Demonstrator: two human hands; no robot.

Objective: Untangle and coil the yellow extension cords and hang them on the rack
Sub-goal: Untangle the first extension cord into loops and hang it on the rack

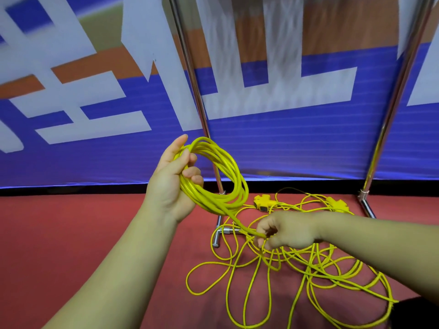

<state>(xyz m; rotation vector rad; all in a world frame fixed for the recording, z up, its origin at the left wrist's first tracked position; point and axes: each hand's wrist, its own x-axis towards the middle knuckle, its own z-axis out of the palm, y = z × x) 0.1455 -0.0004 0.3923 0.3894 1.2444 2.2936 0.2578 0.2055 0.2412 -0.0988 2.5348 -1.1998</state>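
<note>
My left hand (173,184) is raised and holds a coil of yellow extension cord (228,172) made of several loops. One strand runs down from the coil to my right hand (285,231), which pinches it just above the floor. Beneath and around that hand lies a tangled heap of yellow cord (297,269) spread in loose loops on the red floor. Two yellow socket ends (262,203) (338,205) rest at the far side of the heap. The chrome rack (202,110) stands behind, its two uprights rising out of view.
A blue, white and orange banner (285,143) hangs behind the rack. The rack's chrome foot (217,236) lies on the red floor (71,229) by the tangle, another foot (367,205) at the right. A dark object (415,314) sits at the bottom right corner.
</note>
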